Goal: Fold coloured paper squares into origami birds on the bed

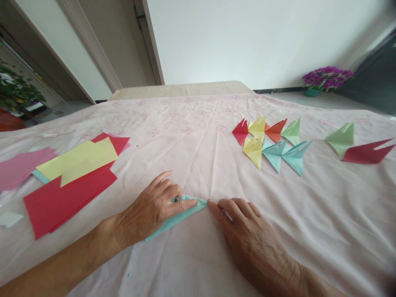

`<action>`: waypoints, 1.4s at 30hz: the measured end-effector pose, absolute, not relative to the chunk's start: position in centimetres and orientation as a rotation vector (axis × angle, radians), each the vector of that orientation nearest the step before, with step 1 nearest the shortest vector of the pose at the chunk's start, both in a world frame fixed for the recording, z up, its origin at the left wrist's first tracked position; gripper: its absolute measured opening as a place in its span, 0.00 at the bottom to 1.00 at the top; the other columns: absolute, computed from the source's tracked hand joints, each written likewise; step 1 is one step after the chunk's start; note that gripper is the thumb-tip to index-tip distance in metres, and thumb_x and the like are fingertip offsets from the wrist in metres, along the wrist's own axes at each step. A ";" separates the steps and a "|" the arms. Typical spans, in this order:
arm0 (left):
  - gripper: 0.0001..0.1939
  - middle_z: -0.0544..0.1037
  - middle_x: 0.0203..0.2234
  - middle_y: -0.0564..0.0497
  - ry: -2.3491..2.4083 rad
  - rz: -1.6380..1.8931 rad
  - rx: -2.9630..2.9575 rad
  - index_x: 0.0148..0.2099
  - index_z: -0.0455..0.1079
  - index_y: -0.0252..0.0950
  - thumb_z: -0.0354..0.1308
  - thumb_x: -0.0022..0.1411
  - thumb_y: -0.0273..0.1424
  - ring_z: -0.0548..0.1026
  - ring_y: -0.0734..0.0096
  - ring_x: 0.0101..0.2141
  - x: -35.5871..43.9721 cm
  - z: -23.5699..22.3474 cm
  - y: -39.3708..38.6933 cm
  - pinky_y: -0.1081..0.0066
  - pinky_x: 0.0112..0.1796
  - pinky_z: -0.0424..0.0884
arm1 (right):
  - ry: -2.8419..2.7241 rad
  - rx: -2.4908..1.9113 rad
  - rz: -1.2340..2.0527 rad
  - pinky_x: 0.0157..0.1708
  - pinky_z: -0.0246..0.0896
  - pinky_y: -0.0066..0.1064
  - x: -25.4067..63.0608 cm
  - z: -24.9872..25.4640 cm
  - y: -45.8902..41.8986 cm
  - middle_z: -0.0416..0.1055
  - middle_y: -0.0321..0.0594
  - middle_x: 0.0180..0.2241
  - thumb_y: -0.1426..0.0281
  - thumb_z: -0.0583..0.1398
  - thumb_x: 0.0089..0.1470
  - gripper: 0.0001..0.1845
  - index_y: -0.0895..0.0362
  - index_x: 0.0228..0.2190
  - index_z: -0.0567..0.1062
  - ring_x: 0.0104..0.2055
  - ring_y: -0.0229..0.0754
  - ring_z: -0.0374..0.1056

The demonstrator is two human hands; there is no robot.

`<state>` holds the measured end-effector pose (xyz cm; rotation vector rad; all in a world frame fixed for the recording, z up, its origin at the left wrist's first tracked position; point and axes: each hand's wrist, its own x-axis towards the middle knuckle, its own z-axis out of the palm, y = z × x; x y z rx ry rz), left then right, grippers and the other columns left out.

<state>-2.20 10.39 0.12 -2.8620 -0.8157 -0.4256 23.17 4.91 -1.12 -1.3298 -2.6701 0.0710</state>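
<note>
A folded light-blue paper point(173, 220) lies on the cloth in front of me, long and narrow with its point to the right. My left hand point(151, 204) rests over it, thumb pressed along the upper layer and fingers bent around its far edge, so part of the paper is hidden. At the pointed tip, my right hand point(247, 231) pinches or presses the paper with thumb and fingers curled together. Several folded paper pieces stand up to the right, among them a blue one point(297, 156), a yellow one point(253, 152) and a red one point(240, 131).
Loose sheets lie at the left: red paper point(71, 202), yellow paper point(78, 159) and pink paper point(24, 167). A green folded piece point(342, 138) and a dark red one point(368, 152) sit far right. The pink tablecloth point(173, 152) is wrinkled. Purple flowers point(328, 77) stand beyond.
</note>
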 end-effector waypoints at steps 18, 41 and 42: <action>0.12 0.79 0.33 0.52 -0.867 -0.837 -2.846 0.44 0.72 0.37 0.50 0.65 0.20 0.76 0.75 0.35 -4.9 0.0 12.7 0.55 0.55 0.65 | -2.648 -1.218 -0.176 0.33 0.64 0.36 22.9 -0.8 5.1 0.69 0.40 0.38 0.82 0.56 0.47 0.24 0.59 0.47 0.69 0.35 0.44 0.63; 0.10 0.79 0.31 0.56 -0.771 -0.629 -2.432 0.44 0.73 0.39 0.58 0.61 0.22 0.71 0.73 0.30 -5.5 0.0 11.1 0.70 0.33 0.67 | -2.612 -1.124 -0.304 0.33 0.70 0.38 22.9 -1.4 5.1 0.71 0.44 0.38 0.84 0.51 0.46 0.25 0.62 0.47 0.68 0.35 0.45 0.67; 0.10 0.79 0.31 0.56 -0.795 -0.608 -2.436 0.44 0.73 0.40 0.58 0.61 0.22 0.71 0.73 0.30 -5.5 -0.2 11.0 0.70 0.34 0.66 | -2.619 -1.118 -0.304 0.33 0.70 0.38 22.9 -1.5 5.2 0.71 0.44 0.38 0.84 0.52 0.46 0.25 0.62 0.47 0.68 0.35 0.46 0.67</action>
